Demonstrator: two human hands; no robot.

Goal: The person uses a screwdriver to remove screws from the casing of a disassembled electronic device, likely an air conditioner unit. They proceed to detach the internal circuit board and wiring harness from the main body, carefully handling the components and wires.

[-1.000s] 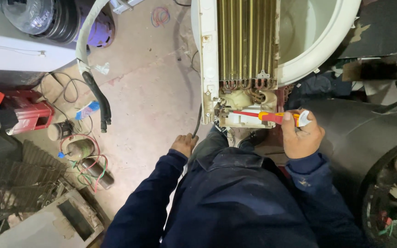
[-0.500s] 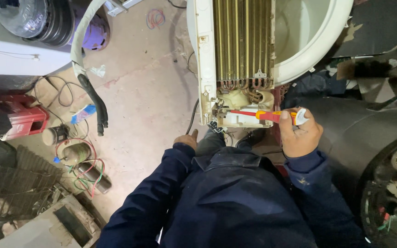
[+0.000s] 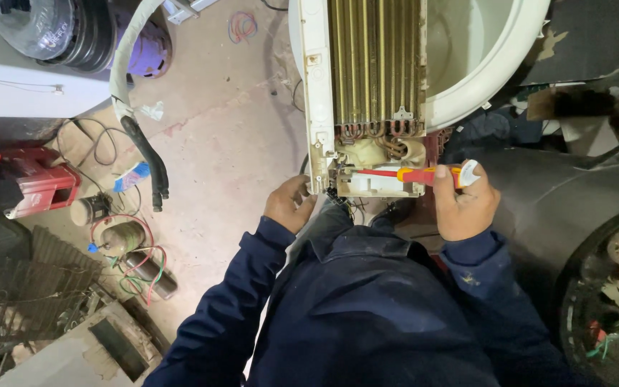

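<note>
Nearest is the person's dark blue jacket (image 3: 367, 308), both sleeves reaching away toward a white air-conditioner unit (image 3: 320, 86) that lies on the concrete floor (image 3: 216, 107). The left hand (image 3: 289, 204) rests at the unit's near left corner, fingers (image 3: 296, 188) curled against the white frame. The right hand (image 3: 465, 204) is closed in a fist around the handle of a red and yellow screwdriver (image 3: 424, 174), thumb along the handle; the shaft runs left across the unit's near end, its tip at the white plastic block under the copper pipe bends (image 3: 377, 132). Beyond these, brass-coloured coil fins (image 3: 374, 57) run away up the unit. To the left on the floor lie a red tool case (image 3: 37, 179), small cylinders with coloured wires (image 3: 127, 240) and a black-and-white hose (image 3: 145, 143). Far right of the unit sits a round white tub (image 3: 488, 72).
</note>
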